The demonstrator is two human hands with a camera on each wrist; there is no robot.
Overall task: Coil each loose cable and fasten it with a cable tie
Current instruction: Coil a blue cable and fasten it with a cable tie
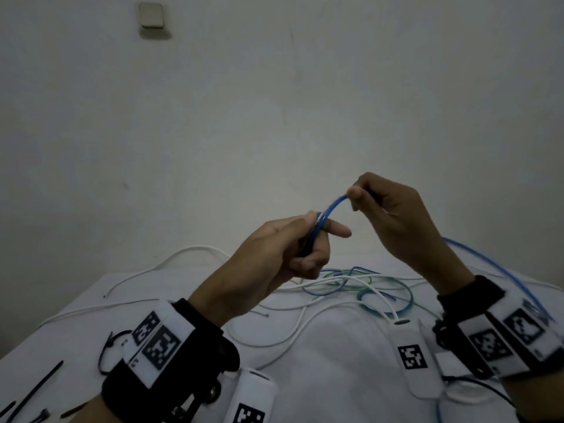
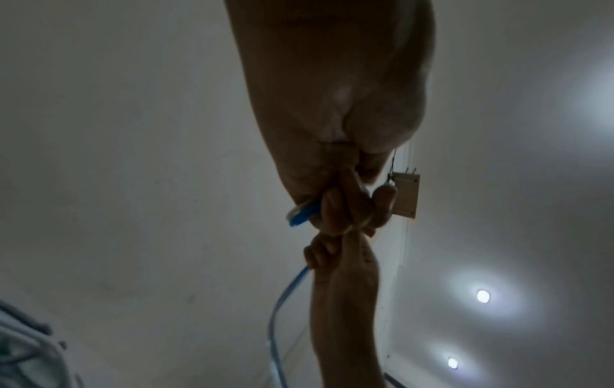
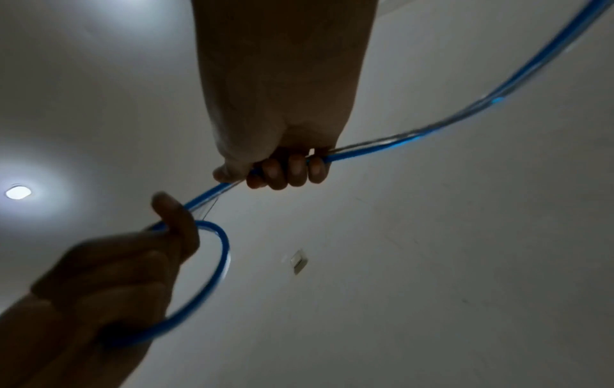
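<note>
Both hands are raised above the table and hold one blue cable [image 1: 331,206]. My left hand [image 1: 300,241] grips a small loop of it, thumb pressing the loop against the curled fingers. The loop [image 3: 212,283] shows clearly in the right wrist view, wrapped round my left hand [image 3: 133,267]. My right hand [image 1: 366,196] pinches the cable a short way along, with its fingers [image 3: 285,170] curled round the strand. From there the blue cable [image 3: 465,118] trails off to the right past my right wrist. In the left wrist view the blue cable [image 2: 300,215] pokes out of my left hand [image 2: 345,207].
A white table [image 1: 335,377] below carries a tangle of white cables [image 1: 274,340], green ones [image 1: 384,288] and thin blue ones. Black cable ties [image 1: 42,383] lie at its near left corner. A plain wall with a switch [image 1: 151,15] stands behind.
</note>
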